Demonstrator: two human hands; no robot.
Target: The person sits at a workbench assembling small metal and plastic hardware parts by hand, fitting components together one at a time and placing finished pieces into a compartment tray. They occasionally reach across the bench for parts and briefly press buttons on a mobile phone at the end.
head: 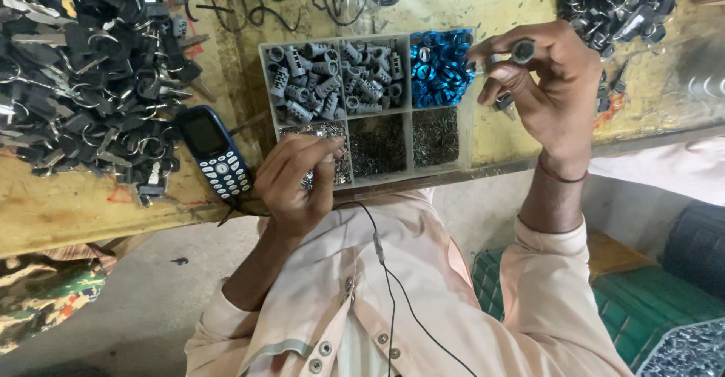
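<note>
A clear plastic tray [408, 109] with several compartments lies on the yellowish workbench. Its far compartments hold grey cylinders [306, 83] and blue rings [439, 66]; the near ones hold tiny metal pins [377, 144]. My left hand [298, 177] hovers over the near left compartment, fingers pinched together on a few small shiny pieces. My right hand [547, 83] is raised beside the blue rings, pinching a grey cylinder [522, 50] between thumb and fingertips, with another small dark part tucked under the fingers.
A blue push-button phone [215, 154] lies left of the tray, its black wire [389, 271] running down my shirt. Heaps of black key-like parts with rings sit at the left [83, 83] and the far right [612, 3]. Green crates [649, 309] stand below the bench.
</note>
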